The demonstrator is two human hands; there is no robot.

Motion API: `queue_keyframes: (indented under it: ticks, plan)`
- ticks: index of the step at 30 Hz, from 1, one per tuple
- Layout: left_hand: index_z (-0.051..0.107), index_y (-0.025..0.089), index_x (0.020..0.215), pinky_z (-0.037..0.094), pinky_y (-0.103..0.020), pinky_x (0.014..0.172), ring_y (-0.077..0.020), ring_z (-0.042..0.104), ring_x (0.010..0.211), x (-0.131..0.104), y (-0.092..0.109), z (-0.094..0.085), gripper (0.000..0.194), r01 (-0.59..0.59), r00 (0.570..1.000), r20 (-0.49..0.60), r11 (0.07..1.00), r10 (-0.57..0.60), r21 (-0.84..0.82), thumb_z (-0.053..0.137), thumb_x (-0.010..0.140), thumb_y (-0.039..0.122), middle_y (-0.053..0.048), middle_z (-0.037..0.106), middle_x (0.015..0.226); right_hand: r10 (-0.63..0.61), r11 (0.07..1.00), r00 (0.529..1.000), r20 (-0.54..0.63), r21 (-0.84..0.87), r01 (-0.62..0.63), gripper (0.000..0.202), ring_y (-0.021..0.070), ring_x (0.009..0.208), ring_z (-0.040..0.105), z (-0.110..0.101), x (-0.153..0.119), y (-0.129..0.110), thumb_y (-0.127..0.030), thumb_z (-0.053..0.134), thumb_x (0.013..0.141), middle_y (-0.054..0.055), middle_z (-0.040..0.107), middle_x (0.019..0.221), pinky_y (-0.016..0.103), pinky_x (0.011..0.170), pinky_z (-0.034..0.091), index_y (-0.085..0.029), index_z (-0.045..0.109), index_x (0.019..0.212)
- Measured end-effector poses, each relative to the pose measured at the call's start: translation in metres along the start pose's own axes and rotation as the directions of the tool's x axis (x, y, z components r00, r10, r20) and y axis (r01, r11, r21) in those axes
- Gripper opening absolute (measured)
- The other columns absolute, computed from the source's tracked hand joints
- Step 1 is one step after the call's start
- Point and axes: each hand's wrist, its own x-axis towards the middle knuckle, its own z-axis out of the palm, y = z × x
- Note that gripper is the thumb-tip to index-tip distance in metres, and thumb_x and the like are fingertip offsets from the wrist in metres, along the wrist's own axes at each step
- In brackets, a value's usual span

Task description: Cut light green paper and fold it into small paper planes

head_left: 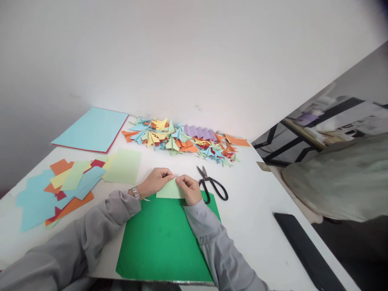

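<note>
A light green paper lies over the top edge of a green board, its upper corners folded toward a point. My left hand pinches the paper's upper left side, thumb and fingers together. On the upper right side, my right hand also has its fingers pressed on the paper. The two hands nearly meet at the top of the sheet. Black-handled scissors lie just right of my right hand, blades pointing away and partly open.
Folded paper planes are piled along the wall. Loose coloured sheets spread at the left, below a large light blue sheet. A black flat object lies at the right edge. Beyond the table is grey cloth.
</note>
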Motion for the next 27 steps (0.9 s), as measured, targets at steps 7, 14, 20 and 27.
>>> queue_keyframes:
  ticks: [7, 14, 20, 27]
  plan:
    - [0.049, 0.014, 0.060, 0.022, -0.021, 0.046, -0.0068, 0.030, 0.049, -0.0012, -0.0016, 0.0014, 0.027, 0.095, 0.995, 0.026, 0.979, -0.091, -0.181, 0.050, 0.074, 0.038, 0.006, 0.036, 0.052, -0.037, 0.999, 0.999, -0.021, -0.035, 0.036, 0.017, 0.0098, 0.049, 0.037, -0.0017, -0.0009, -0.0025, -0.032, 0.057, 0.063, -0.005, 0.045, 0.048, 0.023, 0.050, 0.030, -0.018, 0.054, 0.055]
    - [0.054, 0.013, 0.064, 0.028, -0.020, 0.051, -0.0075, 0.037, 0.053, -0.0008, 0.0001, 0.0005, 0.015, 0.063, 0.997, -0.028, 0.980, -0.069, -0.189, 0.053, 0.070, 0.028, 0.004, 0.045, 0.057, -0.045, 0.999, 0.998, -0.045, -0.025, 0.044, 0.020, 0.0095, 0.051, 0.038, -0.0032, -0.0009, 0.0029, -0.036, 0.059, 0.065, -0.005, 0.046, 0.051, 0.023, 0.050, 0.030, -0.018, 0.054, 0.058]
    - [0.056, 0.014, 0.066, 0.032, -0.022, 0.057, -0.0094, 0.043, 0.058, -0.0003, -0.0003, 0.0011, 0.013, 0.013, 0.998, -0.053, 0.989, -0.021, -0.145, 0.056, 0.068, 0.027, 0.003, 0.051, 0.060, -0.024, 0.999, 0.998, -0.054, -0.033, 0.022, 0.027, 0.0091, 0.048, 0.038, -0.0006, -0.0011, 0.0038, -0.043, 0.060, 0.065, -0.004, 0.047, 0.050, 0.023, 0.047, 0.031, -0.017, 0.056, 0.059]
    - [0.057, 0.013, 0.067, 0.034, -0.023, 0.060, -0.0103, 0.045, 0.061, 0.0009, -0.0025, 0.0017, 0.016, 0.003, 0.999, -0.046, 0.991, -0.009, -0.135, 0.056, 0.069, 0.029, 0.002, 0.053, 0.062, -0.033, 0.999, 0.999, -0.028, -0.007, 0.032, 0.029, 0.0079, 0.044, 0.038, 0.0017, -0.0007, 0.0052, -0.045, 0.063, 0.062, -0.004, 0.049, 0.047, 0.022, 0.043, 0.031, -0.017, 0.056, 0.060]
